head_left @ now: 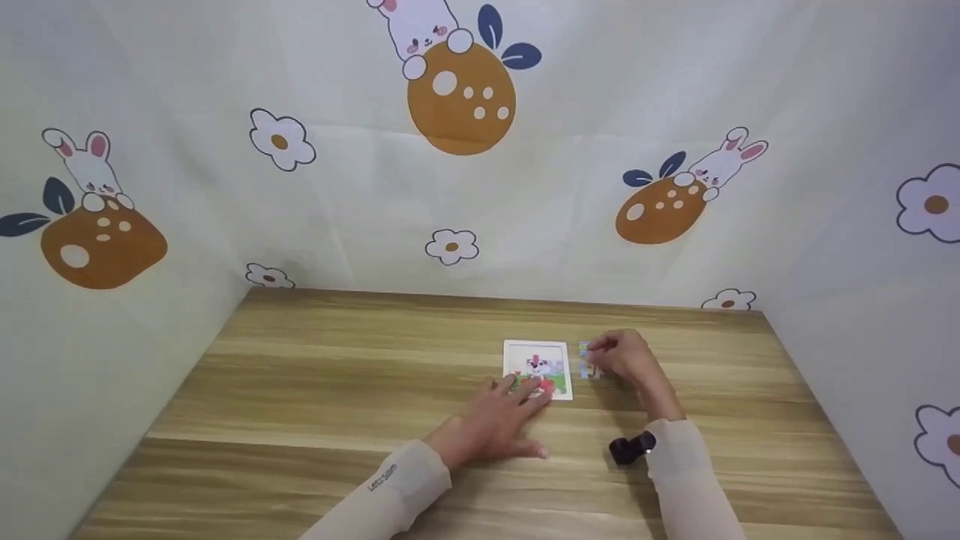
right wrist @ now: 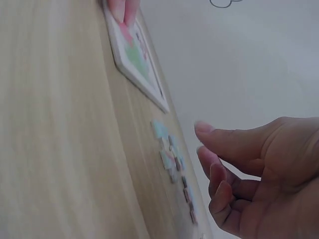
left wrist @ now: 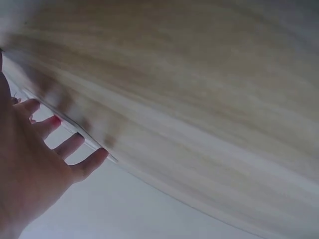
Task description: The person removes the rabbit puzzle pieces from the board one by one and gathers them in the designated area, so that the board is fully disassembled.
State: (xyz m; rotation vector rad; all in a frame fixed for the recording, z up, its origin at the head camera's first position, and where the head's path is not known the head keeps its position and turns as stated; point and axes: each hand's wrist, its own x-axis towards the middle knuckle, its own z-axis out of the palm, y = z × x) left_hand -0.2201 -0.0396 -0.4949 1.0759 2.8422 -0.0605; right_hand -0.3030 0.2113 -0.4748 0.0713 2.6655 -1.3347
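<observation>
A white-framed jigsaw puzzle [head_left: 569,375] with a cartoon animal picture lies on the wooden table. My left hand [head_left: 491,424] rests over its lower edge, fingers spread straight and touching the picture, partly covering it. Just right of the frame are several loose puzzle pieces [head_left: 585,371], light blue and other colours. Over them hovers my right hand [head_left: 628,356], hiding some. The right wrist view shows the right hand [right wrist: 259,172] with its thumb and forefinger apart, the other fingers loosely bent, and nothing between them. Beneath lie the pieces [right wrist: 167,149], some in short rows.
A black wrist camera [head_left: 631,448] sticks out from the right sleeve [head_left: 686,465] over the table. Pale fabric walls [head_left: 337,187] printed with rabbits, oranges and flowers enclose the wooden table [head_left: 300,360] at the back and both sides.
</observation>
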